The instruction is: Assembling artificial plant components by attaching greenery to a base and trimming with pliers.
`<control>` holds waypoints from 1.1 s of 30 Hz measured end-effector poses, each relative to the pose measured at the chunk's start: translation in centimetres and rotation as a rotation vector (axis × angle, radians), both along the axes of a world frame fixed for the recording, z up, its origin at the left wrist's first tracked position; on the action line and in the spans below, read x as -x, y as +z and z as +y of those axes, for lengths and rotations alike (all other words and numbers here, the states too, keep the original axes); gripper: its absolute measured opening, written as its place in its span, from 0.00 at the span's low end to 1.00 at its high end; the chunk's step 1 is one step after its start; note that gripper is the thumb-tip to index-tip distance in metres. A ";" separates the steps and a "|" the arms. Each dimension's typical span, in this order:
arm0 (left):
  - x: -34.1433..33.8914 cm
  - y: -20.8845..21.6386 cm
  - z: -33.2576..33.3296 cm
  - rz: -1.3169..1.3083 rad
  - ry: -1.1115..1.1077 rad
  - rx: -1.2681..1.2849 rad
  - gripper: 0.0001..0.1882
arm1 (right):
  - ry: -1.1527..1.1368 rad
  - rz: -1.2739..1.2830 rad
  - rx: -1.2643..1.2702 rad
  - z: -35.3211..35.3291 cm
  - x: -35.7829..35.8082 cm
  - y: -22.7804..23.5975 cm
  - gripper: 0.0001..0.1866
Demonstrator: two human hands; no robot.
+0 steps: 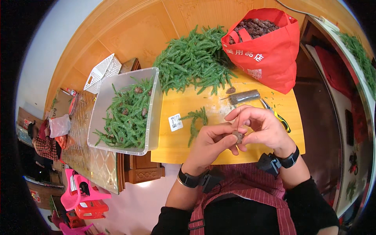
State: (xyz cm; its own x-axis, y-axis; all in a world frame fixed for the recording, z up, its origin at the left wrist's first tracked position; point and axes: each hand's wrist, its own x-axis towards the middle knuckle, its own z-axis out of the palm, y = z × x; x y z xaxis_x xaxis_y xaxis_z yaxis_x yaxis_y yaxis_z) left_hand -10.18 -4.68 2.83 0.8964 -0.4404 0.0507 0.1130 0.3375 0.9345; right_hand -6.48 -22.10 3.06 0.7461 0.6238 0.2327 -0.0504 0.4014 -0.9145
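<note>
Over the near part of the yellow tabletop [170,147], my left hand [213,141] pinches a small brown pine cone [238,137] between thumb and fingers. My right hand [260,127] meets it from the other side, its fingers closed on a thin wire [238,119] that rises from the cone. Left of my hands lies an artificial green sprig [199,114], bent into a curve, with a white card [175,122] beside it. Beyond my right hand are a bundle of thin dark wires [246,96], pliers [282,122] with yellow-black handles, and a loose pine cone [230,90].
A translucent bin [154,113] at left holds green sprigs with pine cones. Behind the tabletop rises a pile of green sprigs [196,58]. A red bag [266,58] full of pine cones stands at the back right. Pink and red stools [92,209] and another person [45,145] appear far left.
</note>
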 end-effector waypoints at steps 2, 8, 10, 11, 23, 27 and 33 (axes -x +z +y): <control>0.1 0.0 -0.1 0.023 0.011 0.000 0.11 | 0.010 -0.066 -0.014 -0.1 -0.1 -0.1 0.10; 0.2 -0.2 -0.2 0.021 0.044 0.033 0.10 | 0.011 -0.003 -0.035 0.1 0.0 -0.3 0.07; 0.2 -0.3 -0.3 0.006 0.050 0.061 0.09 | 0.001 -0.009 -0.051 0.1 0.0 -0.1 0.07; 0.2 -0.4 -0.2 -0.010 0.057 0.087 0.09 | 0.001 -0.009 -0.050 0.1 0.0 0.0 0.07; 0.7 -0.7 -0.4 -0.076 0.115 0.185 0.08 | -0.013 -0.007 -0.078 0.3 0.2 -0.3 0.07; 0.8 -0.9 -0.3 -0.133 0.093 0.186 0.08 | 0.021 -0.007 -0.085 0.3 0.2 -0.5 0.06; 0.9 -0.9 -0.7 -0.212 0.168 0.149 0.05 | -0.040 -0.068 -0.084 0.5 0.5 -0.4 0.05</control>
State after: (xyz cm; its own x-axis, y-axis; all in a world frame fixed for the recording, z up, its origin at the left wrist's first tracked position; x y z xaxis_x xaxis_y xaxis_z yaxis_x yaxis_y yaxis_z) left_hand -11.11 -5.41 1.97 0.9187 -0.2605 0.2969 -0.1480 0.4699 0.8702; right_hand -6.99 -21.58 2.70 0.7507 0.5700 0.3339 0.0280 0.4775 -0.8782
